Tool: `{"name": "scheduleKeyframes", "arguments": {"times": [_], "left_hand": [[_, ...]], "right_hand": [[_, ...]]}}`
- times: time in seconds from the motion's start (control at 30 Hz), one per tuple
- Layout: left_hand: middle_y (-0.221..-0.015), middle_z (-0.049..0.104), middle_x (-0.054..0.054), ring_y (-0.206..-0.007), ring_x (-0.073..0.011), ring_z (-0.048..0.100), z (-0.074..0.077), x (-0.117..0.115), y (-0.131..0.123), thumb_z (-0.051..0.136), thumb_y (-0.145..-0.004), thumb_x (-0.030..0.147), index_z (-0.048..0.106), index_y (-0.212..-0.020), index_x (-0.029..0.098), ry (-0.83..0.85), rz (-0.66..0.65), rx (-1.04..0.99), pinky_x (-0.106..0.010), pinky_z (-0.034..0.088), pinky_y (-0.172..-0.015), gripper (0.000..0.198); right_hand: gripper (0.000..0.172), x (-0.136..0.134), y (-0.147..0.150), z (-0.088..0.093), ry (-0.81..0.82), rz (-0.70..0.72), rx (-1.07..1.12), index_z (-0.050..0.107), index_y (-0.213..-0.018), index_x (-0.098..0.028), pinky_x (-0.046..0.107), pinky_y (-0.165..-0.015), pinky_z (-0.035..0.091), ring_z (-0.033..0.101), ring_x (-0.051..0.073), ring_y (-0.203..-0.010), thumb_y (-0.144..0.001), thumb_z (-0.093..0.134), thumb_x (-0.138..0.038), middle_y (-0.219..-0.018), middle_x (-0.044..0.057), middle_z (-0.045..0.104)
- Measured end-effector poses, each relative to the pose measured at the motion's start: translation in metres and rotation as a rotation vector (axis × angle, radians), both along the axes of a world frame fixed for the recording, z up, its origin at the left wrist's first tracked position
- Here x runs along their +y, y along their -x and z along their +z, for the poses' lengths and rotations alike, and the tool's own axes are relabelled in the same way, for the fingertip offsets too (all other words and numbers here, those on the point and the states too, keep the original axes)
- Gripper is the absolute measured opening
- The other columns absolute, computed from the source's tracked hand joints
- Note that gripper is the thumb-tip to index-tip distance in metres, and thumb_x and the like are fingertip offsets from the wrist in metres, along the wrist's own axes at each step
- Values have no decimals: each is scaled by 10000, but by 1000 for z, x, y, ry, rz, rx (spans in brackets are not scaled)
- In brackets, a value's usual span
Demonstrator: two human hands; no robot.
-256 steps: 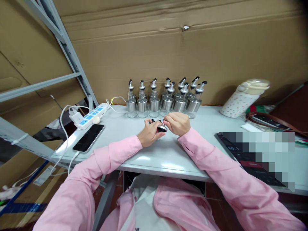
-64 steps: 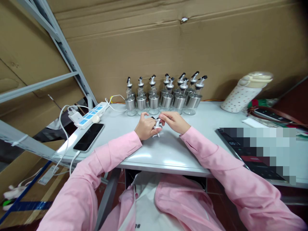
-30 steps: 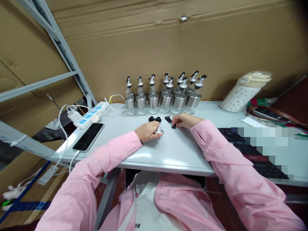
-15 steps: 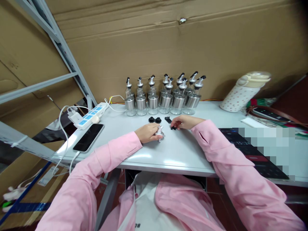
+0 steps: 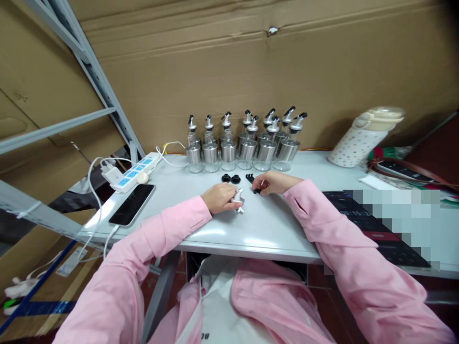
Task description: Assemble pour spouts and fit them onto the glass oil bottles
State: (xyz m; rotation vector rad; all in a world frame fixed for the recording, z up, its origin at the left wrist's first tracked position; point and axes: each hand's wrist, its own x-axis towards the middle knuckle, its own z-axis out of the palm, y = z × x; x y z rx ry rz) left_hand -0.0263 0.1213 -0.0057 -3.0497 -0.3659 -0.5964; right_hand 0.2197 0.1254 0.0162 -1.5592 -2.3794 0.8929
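Note:
My left hand [image 5: 219,197] rests on the white table [image 5: 258,229] and grips a small silver pourer cap [image 5: 239,201], its spout sticking out to the right. My right hand [image 5: 275,182] lies just to the right, its fingertips pinching a small black part [image 5: 256,190]. Another small black part [image 5: 250,177] lies by the fingertips. Two round black plugs [image 5: 230,178] sit on the table behind my left hand. Several glass-and-steel oil bottles [image 5: 244,143] with pourer tops stand in rows at the back.
A black phone [image 5: 132,204] lies at the left on a white cable, beside a white-and-blue power strip [image 5: 133,172]. A spotted cream flask [image 5: 362,138] lies at the back right. A dark tablet [image 5: 373,229] and a strap lie at the right. Cardboard walls the back.
My hands, earlier together on the silver cap, have parted. The left keeps the cap low on the table; the right reached to the black parts and now pinches one.

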Motion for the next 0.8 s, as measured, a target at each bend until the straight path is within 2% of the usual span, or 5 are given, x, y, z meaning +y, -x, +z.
{"name": "scheduleKeyframes", "arguments": {"times": [0.23, 0.47, 0.63, 0.8], "left_hand": [[-845, 640, -135, -761, -189, 581, -5, 3, 1, 60, -911, 600, 578, -772, 122, -69, 8, 23, -314, 442, -742, 718], [-734, 625, -115, -650, -173, 548, -2, 2, 1, 4, -901, 603, 558, -701, 131, -140, 17, -42, -313, 428, -665, 755], [-699, 618, -105, -611, -161, 532, 1, 2, 1, -19, -908, 582, 547, -664, 139, -189, -17, -110, -300, 419, -636, 759], [-700, 616, -106, -607, -157, 522, 1, 2, 1, -26, -913, 567, 552, -672, 134, -188, -31, -136, -298, 417, -631, 761]], "right_hand": [[301, -5, 6, 5, -22, -21, -9, 711, -880, -195, 236, -687, 482, 608, 137, -702, -581, 673, -190, -787, 0, 686], [257, -12, 17, 12, 30, -76, -24, 687, -864, -169, 240, -640, 466, 608, 131, -590, -623, 674, -259, -606, -22, 635], [156, -13, 18, 12, 22, -62, -18, 680, -768, -170, 231, -619, 454, 586, 118, -547, -642, 626, -245, -562, -25, 618], [159, -13, 10, 13, 107, -49, -10, 684, -750, -186, 217, -566, 440, 574, 109, -518, -610, 651, -253, -535, -41, 603]]}}
